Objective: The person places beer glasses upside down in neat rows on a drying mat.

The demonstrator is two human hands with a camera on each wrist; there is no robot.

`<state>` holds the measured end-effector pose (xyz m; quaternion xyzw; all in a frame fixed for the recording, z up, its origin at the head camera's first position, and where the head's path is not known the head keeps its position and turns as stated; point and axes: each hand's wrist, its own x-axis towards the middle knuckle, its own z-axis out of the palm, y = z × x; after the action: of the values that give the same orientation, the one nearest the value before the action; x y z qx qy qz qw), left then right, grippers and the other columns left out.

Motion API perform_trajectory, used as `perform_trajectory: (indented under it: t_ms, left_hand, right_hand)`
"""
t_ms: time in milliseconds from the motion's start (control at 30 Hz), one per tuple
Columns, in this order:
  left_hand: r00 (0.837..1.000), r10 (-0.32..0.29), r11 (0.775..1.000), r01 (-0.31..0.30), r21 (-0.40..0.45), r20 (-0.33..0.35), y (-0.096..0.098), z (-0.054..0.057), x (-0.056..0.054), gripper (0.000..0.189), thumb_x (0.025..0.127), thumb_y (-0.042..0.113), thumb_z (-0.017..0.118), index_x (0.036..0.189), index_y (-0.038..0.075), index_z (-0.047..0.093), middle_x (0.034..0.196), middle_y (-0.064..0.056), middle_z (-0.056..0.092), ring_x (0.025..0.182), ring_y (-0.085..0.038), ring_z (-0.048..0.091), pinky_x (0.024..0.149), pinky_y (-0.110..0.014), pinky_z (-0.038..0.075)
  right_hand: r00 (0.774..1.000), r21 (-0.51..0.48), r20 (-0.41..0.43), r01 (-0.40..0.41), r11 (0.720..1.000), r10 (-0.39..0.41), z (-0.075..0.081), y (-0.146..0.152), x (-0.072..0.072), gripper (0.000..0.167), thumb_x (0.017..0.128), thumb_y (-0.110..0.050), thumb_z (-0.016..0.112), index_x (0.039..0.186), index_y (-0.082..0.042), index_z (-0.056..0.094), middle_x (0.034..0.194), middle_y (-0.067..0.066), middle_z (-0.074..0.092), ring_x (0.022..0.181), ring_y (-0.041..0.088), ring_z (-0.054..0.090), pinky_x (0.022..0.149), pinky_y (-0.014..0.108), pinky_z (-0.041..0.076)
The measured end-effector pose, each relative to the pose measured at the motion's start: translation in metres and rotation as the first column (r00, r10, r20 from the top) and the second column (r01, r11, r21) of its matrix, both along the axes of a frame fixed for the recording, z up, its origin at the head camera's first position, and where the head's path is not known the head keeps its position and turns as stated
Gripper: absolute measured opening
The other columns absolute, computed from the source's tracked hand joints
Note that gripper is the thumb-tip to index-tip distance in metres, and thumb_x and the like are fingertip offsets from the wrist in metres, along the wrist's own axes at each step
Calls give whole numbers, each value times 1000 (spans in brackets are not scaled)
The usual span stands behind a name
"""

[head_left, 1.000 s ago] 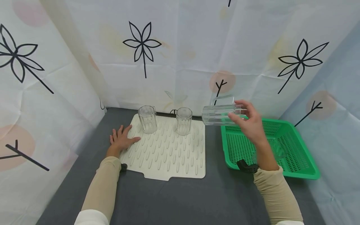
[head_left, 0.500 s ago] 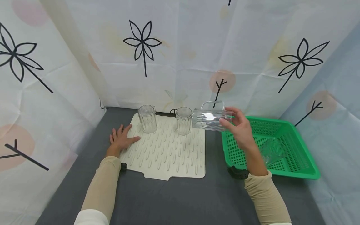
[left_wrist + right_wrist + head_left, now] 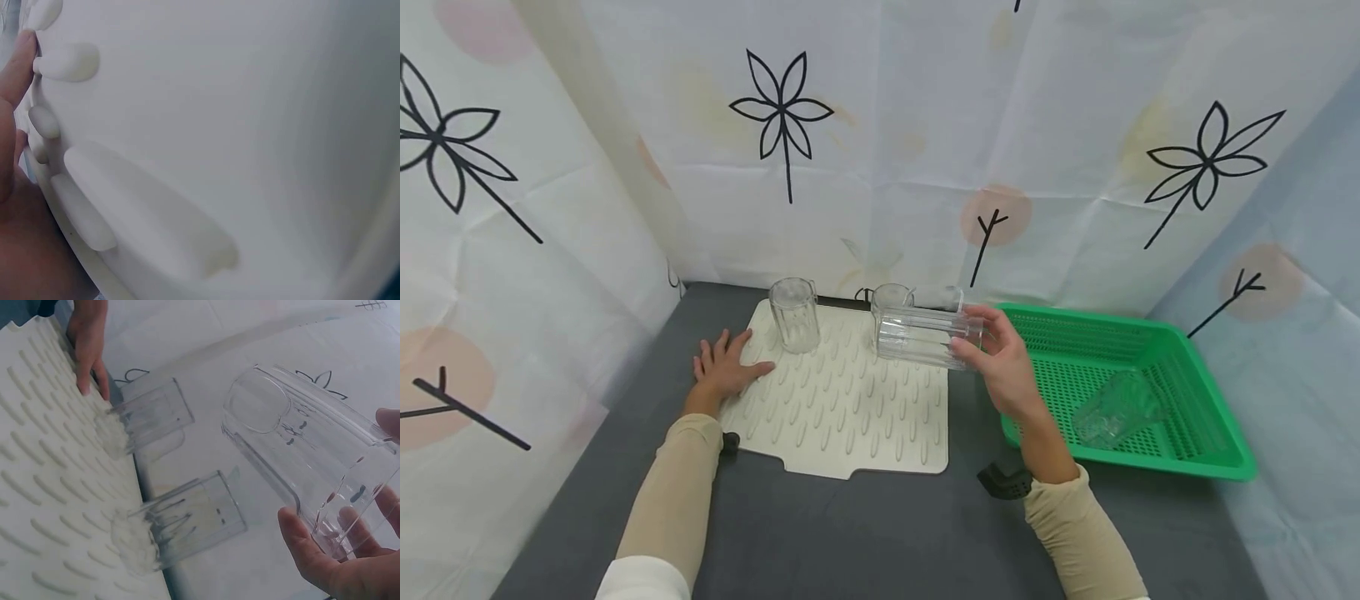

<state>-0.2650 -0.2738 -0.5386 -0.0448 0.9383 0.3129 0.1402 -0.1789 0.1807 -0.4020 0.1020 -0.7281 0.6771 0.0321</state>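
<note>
A clear glass mug (image 3: pixel 917 335) with a handle lies sideways in the air over the back right of the pale ridged drying mat (image 3: pixel 842 417). My right hand (image 3: pixel 1009 367) grips its right end between thumb and fingers. The right wrist view shows that mug (image 3: pixel 312 437) close up, with fingertips around one end. Two similar mugs stand on the mat's back part: one at the left (image 3: pixel 794 317), and a middle one (image 3: pixel 891 296) partly hidden behind the held mug. My left hand (image 3: pixel 724 373) rests with spread fingers on the mat's left edge.
At the right stands a green perforated basket (image 3: pixel 1213 400) with another clear glass mug (image 3: pixel 1116 408) lying in it. Mat and basket sit on a dark grey table (image 3: pixel 865 542). Patterned cloth (image 3: pixel 880 125) hangs behind and at both sides.
My right hand has carried the mug leftward and slightly down, from above the basket's left edge to above the mat. The left hand has stayed in place.
</note>
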Motion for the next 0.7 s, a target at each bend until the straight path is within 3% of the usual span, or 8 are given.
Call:
perform_trajectory:
  t_ms: [200,367,533,700]
  left_hand:
    - [1000,5,1000,-5,-18,-2,3,13,4,97,93,63,62,166,23,13,171,-21,-16,151,-50,-32,119,-72,-20]
    - [1000,22,1000,-22,-18,-14,1,9,3,97,93,65,62,166,23,13,171,-20,-16,152,-49,-31,119,-72,-20]
    - [1000,19,999,-20,-25,-10,0,4,1,99,92,67,61,166,25,12,171,-19,-17,152,-48,-32,119,-72,-21]
    - [1000,20,999,-20,-30,-5,0,4,3,98,92,67,61,166,24,12,171,-19,-16,152,-48,-32,119,-72,-19]
  right_hand:
    - [1000,-7,-17,-18,1000,18,-9,-30,0,54,93,2,69,142,-3,48,139,6,51,119,14,54,92,18,51]
    - [998,-48,-7,-58,997,58,-17,-59,2,55,91,1,71,141,-1,49,137,11,51,115,19,56,90,20,52]
    - [996,-91,7,-90,992,91,-27,-81,3,54,90,3,71,140,0,49,137,14,50,112,16,57,83,18,54]
    - [996,-112,31,-77,991,81,-42,-99,8,54,90,2,72,139,-1,49,140,16,49,115,16,56,83,19,54]
